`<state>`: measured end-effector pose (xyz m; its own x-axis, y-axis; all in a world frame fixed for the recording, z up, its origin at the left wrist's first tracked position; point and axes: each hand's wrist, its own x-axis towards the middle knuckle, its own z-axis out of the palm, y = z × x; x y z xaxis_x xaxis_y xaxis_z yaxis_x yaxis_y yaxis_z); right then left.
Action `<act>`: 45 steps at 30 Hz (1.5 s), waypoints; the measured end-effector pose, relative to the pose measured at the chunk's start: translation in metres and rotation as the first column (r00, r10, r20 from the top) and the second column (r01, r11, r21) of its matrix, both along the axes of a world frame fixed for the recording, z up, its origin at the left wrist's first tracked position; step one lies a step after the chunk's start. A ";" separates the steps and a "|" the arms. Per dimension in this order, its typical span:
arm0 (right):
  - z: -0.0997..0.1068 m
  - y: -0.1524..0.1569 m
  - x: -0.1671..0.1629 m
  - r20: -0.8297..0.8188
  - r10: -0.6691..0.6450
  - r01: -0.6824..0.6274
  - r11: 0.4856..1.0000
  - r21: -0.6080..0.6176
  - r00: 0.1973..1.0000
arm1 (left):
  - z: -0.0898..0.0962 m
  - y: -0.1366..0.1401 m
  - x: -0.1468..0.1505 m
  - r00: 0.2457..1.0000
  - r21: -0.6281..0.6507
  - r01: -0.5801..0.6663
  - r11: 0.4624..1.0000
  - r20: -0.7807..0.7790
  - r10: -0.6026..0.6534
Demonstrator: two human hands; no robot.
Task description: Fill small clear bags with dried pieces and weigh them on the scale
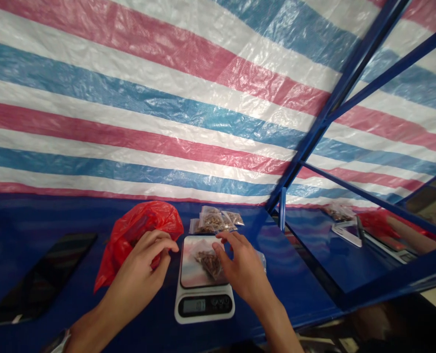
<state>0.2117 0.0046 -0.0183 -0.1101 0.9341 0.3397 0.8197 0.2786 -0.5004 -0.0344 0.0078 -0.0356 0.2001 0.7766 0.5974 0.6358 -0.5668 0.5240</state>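
Observation:
A small clear bag of brown dried pieces [209, 262] lies on the plate of a white digital scale [205, 314]. The scale's display is lit, but its figures are hard to read. My right hand [242, 262] is over the plate's right edge, beside the bag, thumb and index finger apart. Left of the scale, my left hand [147, 257] hovers in front of a red plastic bag [144, 220]. Its fingers are loosely curled, with a gap to the thumb and nothing seen between them. What the red bag contains is hidden.
Several filled clear bags [214, 220] are piled behind the scale. Another clear plastic piece [261, 259] shows past my right hand. A dark flat panel [52, 269] lies at left. A blue metal frame [298, 157] rises at right; a person's arm [411, 233] is beyond it.

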 end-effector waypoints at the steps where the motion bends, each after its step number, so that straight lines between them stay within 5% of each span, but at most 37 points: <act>1: -0.002 -0.001 -0.003 0.032 0.003 -0.003 1.000 -0.020 0.999 | 0.000 -0.001 -0.001 1.000 -0.007 -0.002 1.000 -0.001 0.002; 8: -0.007 -0.006 -0.013 0.136 0.021 -0.001 0.990 -0.144 0.990 | -0.003 -0.016 -0.008 1.000 -0.064 0.004 0.998 -0.008 -0.004; 29: -0.022 0.000 -0.015 0.112 0.007 0.003 0.996 -0.093 0.994 | -0.003 -0.026 0.011 0.998 -0.130 -0.043 0.991 -0.055 0.036; 38: -0.021 0.022 -0.054 -0.165 0.201 -0.196 0.980 0.048 0.966 | -0.015 -0.059 0.015 0.975 -0.424 -0.146 0.894 -0.215 0.057; 45: -0.020 0.030 -0.115 -0.094 0.339 -0.326 0.937 0.126 0.936 | -0.004 -0.060 0.004 0.974 -0.584 -0.194 0.788 -0.211 0.083</act>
<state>0.0971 0.0346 -0.0382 -0.3635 0.8079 0.4639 0.6111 0.5827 -0.5358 -0.0309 -0.0521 -0.0399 0.1150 0.9930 -0.0281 0.7910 -0.0744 0.6073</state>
